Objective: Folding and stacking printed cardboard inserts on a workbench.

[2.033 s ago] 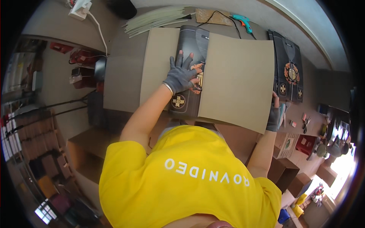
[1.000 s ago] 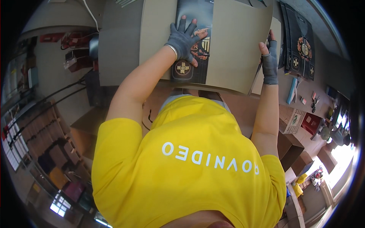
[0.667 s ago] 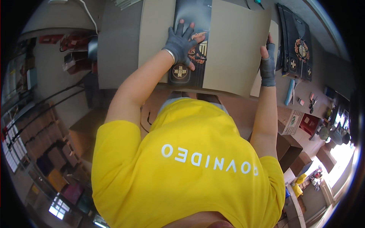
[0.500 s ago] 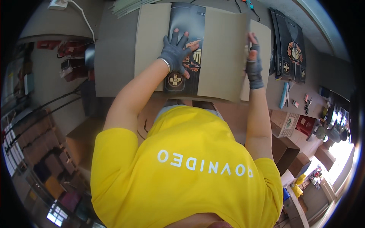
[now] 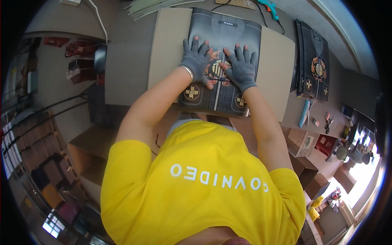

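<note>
A dark printed cardboard cover (image 5: 204, 26) with a jacket-like design, orange floral figures and gold emblems lies on a larger beige board (image 5: 277, 69) on the table. Two printed flaps seem to meet along a seam down its middle. My left hand (image 5: 196, 60) in a grey fingertip-less glove presses flat on the left half, fingers spread. On the right half, my right hand (image 5: 241, 68) in a matching glove also lies flat with its fingers apart. The two thumbs come close to the seam. Both hands partly hide the central round figure.
At the right lies a pile of similar printed covers (image 5: 316, 61). Nearer are a blue-and-white tool (image 5: 304, 112) and scissors (image 5: 329, 124). A teal glue gun (image 5: 269, 9) with a black cord and pale strips (image 5: 151, 8) lie along the far side.
My right hand has swung the right flap over leftward, so its printed face shows instead of plain beige. That hand now rests flat on it; my left hand stays on the left half.
</note>
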Tool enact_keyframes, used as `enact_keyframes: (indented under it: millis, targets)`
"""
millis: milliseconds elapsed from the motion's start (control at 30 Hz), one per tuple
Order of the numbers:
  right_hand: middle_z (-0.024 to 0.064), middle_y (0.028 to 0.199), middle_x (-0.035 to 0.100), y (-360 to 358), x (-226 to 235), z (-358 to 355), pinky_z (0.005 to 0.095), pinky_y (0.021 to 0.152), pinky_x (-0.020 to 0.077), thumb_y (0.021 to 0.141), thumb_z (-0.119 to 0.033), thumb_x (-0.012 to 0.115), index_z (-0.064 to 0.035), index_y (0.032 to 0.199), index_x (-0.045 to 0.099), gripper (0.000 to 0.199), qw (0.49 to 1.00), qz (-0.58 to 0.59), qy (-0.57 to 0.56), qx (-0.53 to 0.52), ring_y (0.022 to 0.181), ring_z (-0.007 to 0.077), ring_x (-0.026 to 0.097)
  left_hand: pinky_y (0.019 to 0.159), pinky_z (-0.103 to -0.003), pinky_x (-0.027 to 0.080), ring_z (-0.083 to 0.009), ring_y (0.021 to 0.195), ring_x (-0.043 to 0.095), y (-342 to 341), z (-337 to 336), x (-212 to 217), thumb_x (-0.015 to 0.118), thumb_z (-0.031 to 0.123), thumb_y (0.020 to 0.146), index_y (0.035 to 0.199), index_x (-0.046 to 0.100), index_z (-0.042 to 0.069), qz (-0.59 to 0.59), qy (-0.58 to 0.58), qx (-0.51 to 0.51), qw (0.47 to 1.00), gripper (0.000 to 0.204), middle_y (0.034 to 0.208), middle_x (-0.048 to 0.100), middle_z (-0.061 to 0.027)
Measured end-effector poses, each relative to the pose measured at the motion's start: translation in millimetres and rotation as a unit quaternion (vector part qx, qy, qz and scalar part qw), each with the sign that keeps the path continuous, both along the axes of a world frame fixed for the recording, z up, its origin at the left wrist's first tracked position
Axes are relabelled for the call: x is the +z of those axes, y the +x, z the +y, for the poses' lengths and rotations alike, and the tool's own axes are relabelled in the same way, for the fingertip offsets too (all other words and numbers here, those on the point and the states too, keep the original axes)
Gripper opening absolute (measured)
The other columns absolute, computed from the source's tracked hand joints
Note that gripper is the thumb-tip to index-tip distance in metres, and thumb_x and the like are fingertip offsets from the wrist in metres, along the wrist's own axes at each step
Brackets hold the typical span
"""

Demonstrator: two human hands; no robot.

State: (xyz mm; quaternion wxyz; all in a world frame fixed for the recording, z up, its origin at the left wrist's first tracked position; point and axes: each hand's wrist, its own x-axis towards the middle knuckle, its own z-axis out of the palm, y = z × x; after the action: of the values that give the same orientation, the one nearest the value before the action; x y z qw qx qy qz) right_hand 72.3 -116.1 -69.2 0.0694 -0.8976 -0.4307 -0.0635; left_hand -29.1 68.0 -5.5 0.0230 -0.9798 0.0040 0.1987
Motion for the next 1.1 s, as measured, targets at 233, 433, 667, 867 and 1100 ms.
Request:
enact_keyframes:
  millis: [233, 433, 667, 867, 1100]
  targets:
    - [0.0144, 0.149, 0.042, -2, 3, 0, 0.0617, 0.113, 0.0149, 0.086, -0.057, 0.060, -0.0335, 0.141, 0.050, 0.061, 1.000, 0.004, -0.010, 0.006, 0.140, 0.0405, 0.031, 0.115, -0.061, -0.002, -0.0463, 0.148, 0.001, 11, -8, -29, 0.065, 0.090, 0.044, 0.148, 0.039, 0.008, -0.031, 0.035, 0.041, 0.998, 0.135, 0.160, 0.012, -0.0269]
    - [0.0150, 0.148, 0.043, -2, -1, -3, 0.0645, 0.113, 0.0133, 0.085, -0.057, 0.061, -0.0327, 0.138, 0.053, 0.059, 1.000, 0.013, 0.022, 0.011, 0.140, 0.0416, 0.031, 0.115, -0.061, -0.003, -0.0458, 0.148, 0.001, 3, -1, -47, 0.063, 0.091, 0.044, 0.154, 0.023, 0.008, -0.087, -0.063, 0.033, 0.994, 0.144, 0.159, 0.010, -0.0294]
    - [0.0160, 0.147, 0.043, -2, -9, -3, 0.0670, 0.110, 0.0164, 0.085, -0.058, 0.060, -0.0323, 0.139, 0.052, 0.061, 1.000, -0.017, -0.005, 0.015, 0.139, 0.0432, 0.031, 0.115, -0.061, 0.000, -0.0470, 0.147, 0.010, 1, 0, -51, 0.058, 0.092, 0.047, 0.154, 0.023, 0.006, -0.144, -0.059, 0.012, 0.988, 0.142, 0.157, 0.018, -0.0310]
    - [0.0161, 0.147, 0.043, 1, -11, 1, 0.0672, 0.110, 0.0167, 0.086, -0.058, 0.058, -0.0319, 0.140, 0.052, 0.060, 1.000, -0.015, 0.007, 0.018, 0.140, 0.0435, 0.029, 0.115, -0.061, 0.000, -0.0463, 0.147, 0.011, 8, -1, -57, 0.049, 0.093, 0.060, 0.155, 0.024, 0.012, -0.158, -0.032, 0.023, 0.987, 0.127, 0.157, 0.020, -0.0294]
    - [0.0156, 0.152, 0.038, -5, -12, 0, 0.0669, 0.112, 0.0119, 0.087, -0.060, 0.055, -0.0313, 0.145, 0.046, 0.065, 0.999, -0.018, -0.043, 0.001, 0.143, 0.0424, 0.025, 0.115, -0.060, -0.001, -0.0466, 0.148, 0.008, 6, -4, -54, 0.053, 0.089, 0.063, 0.155, 0.026, 0.030, -0.137, -0.049, 0.024, 0.989, 0.113, 0.157, 0.018, -0.0309]
